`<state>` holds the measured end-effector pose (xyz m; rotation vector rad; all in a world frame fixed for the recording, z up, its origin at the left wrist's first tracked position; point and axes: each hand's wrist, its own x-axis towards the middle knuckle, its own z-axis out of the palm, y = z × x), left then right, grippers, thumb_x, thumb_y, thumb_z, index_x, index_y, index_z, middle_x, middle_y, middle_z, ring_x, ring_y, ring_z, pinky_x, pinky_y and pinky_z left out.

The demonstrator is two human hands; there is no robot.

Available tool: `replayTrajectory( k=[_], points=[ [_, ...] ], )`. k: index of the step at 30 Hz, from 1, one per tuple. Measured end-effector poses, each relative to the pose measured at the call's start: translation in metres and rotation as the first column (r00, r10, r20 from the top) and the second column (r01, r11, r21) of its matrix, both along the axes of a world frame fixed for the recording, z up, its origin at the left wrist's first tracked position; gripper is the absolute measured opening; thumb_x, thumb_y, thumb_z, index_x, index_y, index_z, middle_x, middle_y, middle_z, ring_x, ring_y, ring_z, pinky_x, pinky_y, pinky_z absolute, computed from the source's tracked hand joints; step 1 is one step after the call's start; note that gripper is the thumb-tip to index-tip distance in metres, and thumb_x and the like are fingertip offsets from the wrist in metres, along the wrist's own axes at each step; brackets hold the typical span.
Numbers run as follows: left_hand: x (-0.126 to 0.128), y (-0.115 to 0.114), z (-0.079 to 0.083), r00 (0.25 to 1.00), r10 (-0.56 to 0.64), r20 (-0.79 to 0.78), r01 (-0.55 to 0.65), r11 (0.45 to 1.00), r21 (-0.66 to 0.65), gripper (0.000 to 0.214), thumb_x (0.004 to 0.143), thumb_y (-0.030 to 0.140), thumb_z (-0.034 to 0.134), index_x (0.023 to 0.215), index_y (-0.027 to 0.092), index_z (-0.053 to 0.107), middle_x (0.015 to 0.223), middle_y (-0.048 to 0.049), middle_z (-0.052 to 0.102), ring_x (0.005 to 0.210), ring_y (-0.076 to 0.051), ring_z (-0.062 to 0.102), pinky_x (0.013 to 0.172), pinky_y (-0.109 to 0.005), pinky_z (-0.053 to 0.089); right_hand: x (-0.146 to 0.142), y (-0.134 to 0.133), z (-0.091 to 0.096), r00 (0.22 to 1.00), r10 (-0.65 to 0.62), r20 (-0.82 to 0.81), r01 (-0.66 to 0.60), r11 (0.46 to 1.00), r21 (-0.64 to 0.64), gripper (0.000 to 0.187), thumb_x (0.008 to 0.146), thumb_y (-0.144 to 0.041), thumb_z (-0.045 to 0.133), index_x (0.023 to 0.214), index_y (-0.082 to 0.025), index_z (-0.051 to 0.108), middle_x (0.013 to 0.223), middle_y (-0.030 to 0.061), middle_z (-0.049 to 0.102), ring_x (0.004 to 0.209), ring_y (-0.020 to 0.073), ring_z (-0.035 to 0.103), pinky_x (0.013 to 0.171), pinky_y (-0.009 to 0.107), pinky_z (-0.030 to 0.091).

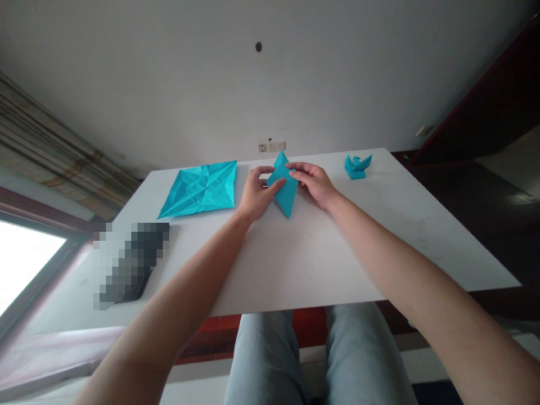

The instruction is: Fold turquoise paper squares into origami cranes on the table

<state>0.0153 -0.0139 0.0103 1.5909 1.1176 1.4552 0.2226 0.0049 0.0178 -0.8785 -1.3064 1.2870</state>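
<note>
Between my two hands is a folded blue sheet of origami paper (287,197), shaped like a long diamond with one point toward me and one toward the wall. My left hand (258,194) grips its left side, thumb lying on the upper face. On the right edge, my right hand (314,183) pinches the paper between thumb and fingers. Some fingertips are hidden behind the paper. A creased, unfolded blue sheet (202,188) lies to the left of my left hand. Farther right stands a finished blue origami bird (358,166).
The white table (295,270) reaches almost to the wall, which has sockets (272,147) just above the table's far edge. A dark, pixelated flat object (135,261) lies at the left. A window (29,264) and curtain (63,129) are on the left side.
</note>
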Motion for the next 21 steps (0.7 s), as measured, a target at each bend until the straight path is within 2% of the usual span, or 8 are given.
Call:
replayTrajectory(
  k=[5, 8, 11, 14, 15, 17, 19, 21],
  points=[
    [0.001, 0.003, -0.004, 0.999, 0.02, -0.05, -0.021, 0.999, -0.031, 0.028, 0.091, 0.031, 0.096, 0.103, 0.021, 0.073, 0.115, -0.006, 0.073, 0.095, -0.015, 0.073, 0.082, -0.026, 0.064, -0.001, 0.001, -0.001, 0.998, 0.035, -0.059, -0.038, 0.998, -0.046, 0.048, 0.073, -0.051, 0.103, 0.112, -0.026, 0.089, 0.103, 0.0022, 0.085, 0.087, 0.0175, 0.069, 0.08, 0.032, 0.057],
    [0.0, 0.004, -0.006, 0.996, 0.024, -0.086, -0.026, 0.999, -0.025, 0.02, 0.095, 0.031, 0.092, 0.099, 0.021, 0.075, 0.12, -0.0071, 0.071, 0.103, -0.017, 0.071, 0.086, -0.027, 0.063, -0.002, 0.001, -0.001, 0.997, 0.05, -0.052, -0.052, 0.997, -0.049, 0.055, 0.072, -0.062, 0.103, 0.11, -0.025, 0.088, 0.104, 0.0033, 0.085, 0.089, 0.0191, 0.07, 0.08, 0.032, 0.056],
    [-0.003, 0.004, -0.005, 0.989, 0.105, -0.105, -0.099, 0.993, 0.066, 0.016, 0.098, 0.034, 0.091, 0.101, 0.023, 0.079, 0.129, -0.0101, 0.068, 0.119, -0.022, 0.069, 0.093, -0.03, 0.063, -0.003, 0.0, 0.001, 0.997, 0.064, 0.038, -0.063, 0.998, -0.022, 0.065, 0.075, -0.079, 0.097, 0.108, -0.025, 0.087, 0.097, 0.0027, 0.08, 0.085, 0.0191, 0.065, 0.075, 0.031, 0.051],
    [-0.007, 0.004, -0.001, 0.968, 0.227, -0.112, -0.2, 0.957, 0.211, 0.018, 0.098, 0.038, 0.092, 0.103, 0.025, 0.081, 0.137, -0.0115, 0.067, 0.136, -0.027, 0.065, 0.105, -0.036, 0.06, -0.004, -0.003, 0.005, 0.988, 0.061, 0.138, -0.065, 0.998, 0.022, 0.072, 0.072, -0.089, 0.094, 0.101, -0.023, 0.084, 0.089, 0.0015, 0.073, 0.081, 0.0179, 0.058, 0.072, 0.031, 0.045],
    [-0.008, 0.004, 0.001, 0.962, 0.248, -0.113, -0.215, 0.945, 0.245, 0.017, 0.1, 0.039, 0.091, 0.102, 0.026, 0.08, 0.134, -0.0107, 0.069, 0.136, -0.026, 0.065, 0.108, -0.038, 0.058, -0.004, -0.004, 0.006, 0.984, 0.055, 0.167, -0.063, 0.997, 0.044, 0.073, 0.07, -0.09, 0.094, 0.096, -0.023, 0.083, 0.089, 0.0016, 0.071, 0.08, 0.0176, 0.056, 0.071, 0.032, 0.044],
    [-0.008, 0.004, 0.004, 0.963, 0.248, -0.101, -0.214, 0.94, 0.266, 0.017, 0.104, 0.04, 0.087, 0.101, 0.026, 0.077, 0.119, -0.0075, 0.075, 0.122, -0.024, 0.069, 0.108, -0.038, 0.056, -0.004, -0.006, 0.009, 0.978, 0.044, 0.205, -0.063, 0.994, 0.084, 0.073, 0.067, -0.091, 0.095, 0.089, -0.023, 0.08, 0.09, 0.0016, 0.069, 0.08, 0.0172, 0.053, 0.071, 0.033, 0.042],
    [-0.005, 0.004, 0.007, 0.976, 0.211, -0.044, -0.195, 0.95, 0.243, 0.023, 0.107, 0.044, 0.084, 0.099, 0.025, 0.074, 0.104, -0.0043, 0.076, 0.104, -0.02, 0.071, 0.1, -0.034, 0.057, -0.003, -0.007, 0.01, 0.976, 0.06, 0.209, -0.082, 0.992, 0.097, 0.069, 0.067, -0.087, 0.097, 0.086, -0.023, 0.078, 0.09, 0.0008, 0.067, 0.08, 0.0167, 0.05, 0.072, 0.034, 0.04],
    [-0.002, 0.004, 0.009, 0.986, 0.16, 0.048, -0.167, 0.963, 0.212, 0.031, 0.106, 0.05, 0.084, 0.097, 0.024, 0.07, 0.096, -0.003, 0.074, 0.093, -0.017, 0.07, 0.089, -0.031, 0.057, -0.002, -0.008, 0.012, 0.975, 0.115, 0.189, -0.132, 0.988, 0.083, 0.061, 0.072, -0.079, 0.097, 0.089, -0.023, 0.078, 0.087, -0.0008, 0.066, 0.078, 0.0159, 0.048, 0.073, 0.034, 0.037]
  ],
)
